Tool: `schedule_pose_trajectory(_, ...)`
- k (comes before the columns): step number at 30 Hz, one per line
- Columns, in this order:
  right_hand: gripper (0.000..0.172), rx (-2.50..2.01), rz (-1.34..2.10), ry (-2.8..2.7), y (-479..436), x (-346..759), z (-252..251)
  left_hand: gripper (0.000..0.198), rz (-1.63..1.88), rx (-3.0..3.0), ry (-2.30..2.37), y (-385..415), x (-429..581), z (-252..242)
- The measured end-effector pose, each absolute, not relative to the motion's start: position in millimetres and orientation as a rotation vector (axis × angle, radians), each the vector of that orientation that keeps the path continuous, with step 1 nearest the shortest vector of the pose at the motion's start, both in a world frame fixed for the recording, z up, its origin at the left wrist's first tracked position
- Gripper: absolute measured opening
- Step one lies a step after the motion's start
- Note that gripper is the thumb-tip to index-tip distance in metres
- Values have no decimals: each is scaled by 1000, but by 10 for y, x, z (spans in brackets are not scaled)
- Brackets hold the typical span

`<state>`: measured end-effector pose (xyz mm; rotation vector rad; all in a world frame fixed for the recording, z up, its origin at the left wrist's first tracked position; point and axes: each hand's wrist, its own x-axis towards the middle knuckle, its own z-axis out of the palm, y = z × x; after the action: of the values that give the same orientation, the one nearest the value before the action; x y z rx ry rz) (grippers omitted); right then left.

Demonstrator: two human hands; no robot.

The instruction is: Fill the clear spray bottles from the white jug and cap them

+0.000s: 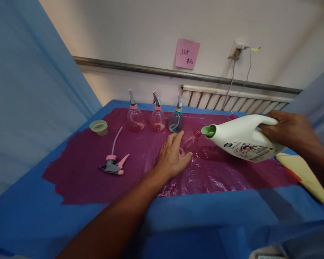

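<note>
My right hand point(288, 129) grips the handle of a large cream jug point(240, 138), which is tilted with its green spout toward the left. Just left of the spout, a clear pink bottle point(190, 141) without a spray head leans toward the jug, its neck close to the spout. My left hand point(173, 153) is wrapped round the lower part of this bottle. A loose grey and pink spray head point(113, 166) with its tube lies on the maroon sheet point(83, 169). Whether liquid is flowing cannot be made out.
Two pink-collared spray bottles point(135, 120) point(158, 120) and a teal one point(176, 121) stand behind my left hand. A green cup point(99, 127) is at the left. A yellow item point(305, 172) lies at the right, and a radiator point(205, 98) is behind.
</note>
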<state>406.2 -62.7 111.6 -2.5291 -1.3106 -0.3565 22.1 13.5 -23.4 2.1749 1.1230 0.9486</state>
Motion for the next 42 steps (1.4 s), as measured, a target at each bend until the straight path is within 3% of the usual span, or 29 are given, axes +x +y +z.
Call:
schedule_pose_trajectory(5,37,-2598,-426,-1313,-636,4046,1192,88,980,2213,1088,149,219,-263)
schedule_pose_trajectory(13,54,-2609,-497,-1408,-658,4062,1300,89,979,2248,1070,169,223,-291)
schedule_pose_trajectory(25,43,-2623,-456,-1470,-674,3998,1505,89,976,2274,1047,161,221,-294)
schedule_pose_trajectory(42,48,-2729,-541,-1486,-663,3920,1645,90,971,2277,1067,161,231,-295)
